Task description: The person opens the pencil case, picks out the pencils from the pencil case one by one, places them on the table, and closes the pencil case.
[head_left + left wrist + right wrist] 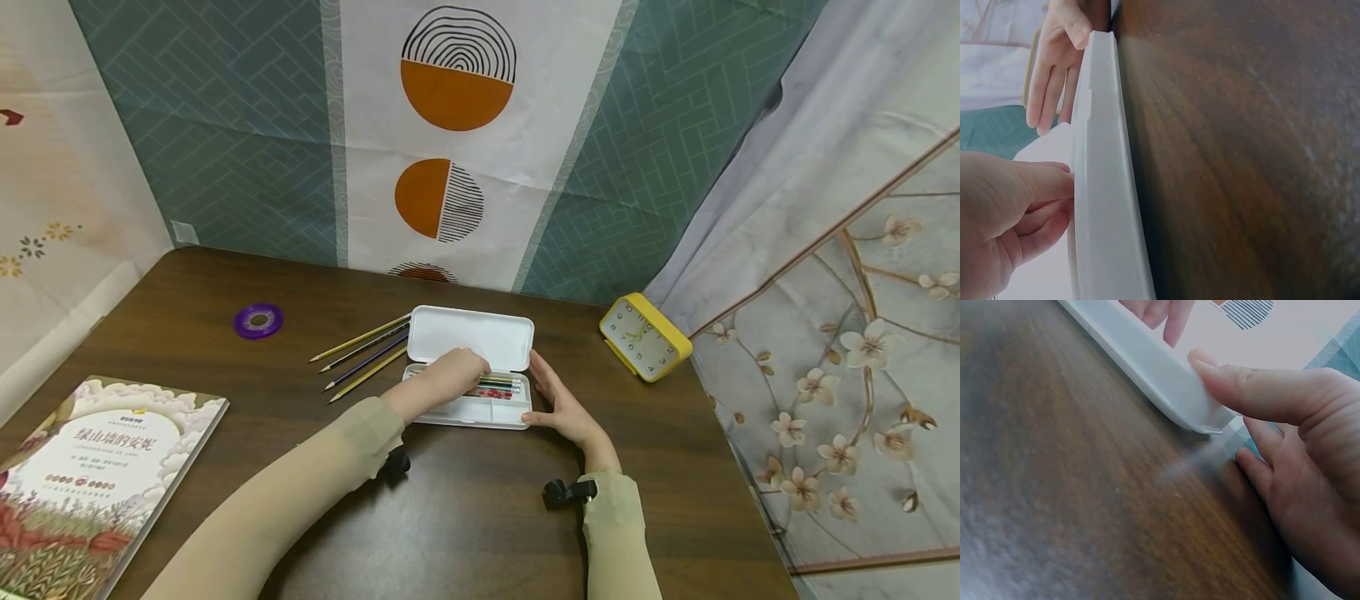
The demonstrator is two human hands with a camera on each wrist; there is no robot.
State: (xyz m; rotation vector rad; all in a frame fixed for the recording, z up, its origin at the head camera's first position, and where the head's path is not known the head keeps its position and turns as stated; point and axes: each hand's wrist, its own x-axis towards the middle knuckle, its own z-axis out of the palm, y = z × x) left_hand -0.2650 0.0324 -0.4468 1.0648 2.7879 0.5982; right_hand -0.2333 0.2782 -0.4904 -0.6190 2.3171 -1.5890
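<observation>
The desk (472, 517) is shot from above by the head cam, facing forward and down, while the white case (472, 335) is shared super close, low and tilted, by both wrist cams (557, 493).

Prob. a home study corner, cloth hung on 3 sides: brown wood-grain desk (480, 508) across centre & bottom of frame, open pencil case (472, 331) mid-frame, loose pencils (367, 361) left of it, Chinese-titled illus. book (97, 475) lower left, yellow alarm clock (645, 337) right of centre. Creased geo.-print cloth (457, 142) upper centre, floral cloth (855, 417) far right, pale cloth (52, 150) upper left.
</observation>
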